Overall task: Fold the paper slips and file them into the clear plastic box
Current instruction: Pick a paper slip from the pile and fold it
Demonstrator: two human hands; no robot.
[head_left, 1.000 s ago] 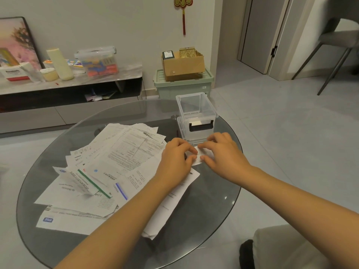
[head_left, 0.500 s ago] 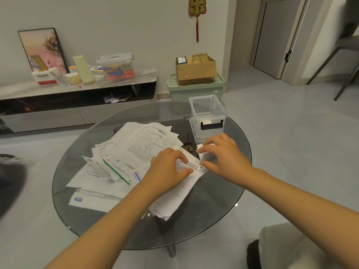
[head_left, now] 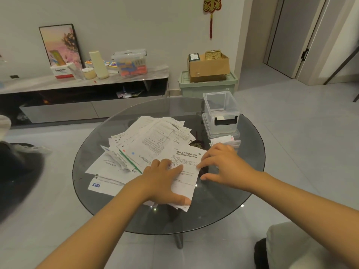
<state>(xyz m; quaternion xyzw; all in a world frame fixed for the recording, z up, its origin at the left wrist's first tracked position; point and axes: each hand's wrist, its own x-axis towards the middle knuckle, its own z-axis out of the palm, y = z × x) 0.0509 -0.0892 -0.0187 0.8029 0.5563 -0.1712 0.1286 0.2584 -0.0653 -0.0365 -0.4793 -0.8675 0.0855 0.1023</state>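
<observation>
A loose heap of printed paper slips (head_left: 151, 140) covers the middle of the round glass table (head_left: 223, 206). My left hand (head_left: 165, 181) lies flat with spread fingers on a long leaflet (head_left: 184, 162) at the heap's near right. My right hand (head_left: 223, 166) has its fingertips on that leaflet's right edge, fingers spread and relaxed. A small folded slip (head_left: 225, 140) lies just beyond my right hand, in front of the clear plastic box (head_left: 221, 111), which stands open on its lid at the table's far right. A white slip shows through the box's front wall.
A low TV cabinet (head_left: 83, 90) along the wall carries bottles, a tissue box and a plastic tub. A cardboard box (head_left: 208, 67) sits on a green storage crate (head_left: 207, 84) behind the table. A dark seat (head_left: 17, 175) is at the left, a pale cushion (head_left: 310, 247) at the lower right.
Both hands have left the small folded slip near the box and moved toward me onto the long leaflet. The view has pulled back from the table.
</observation>
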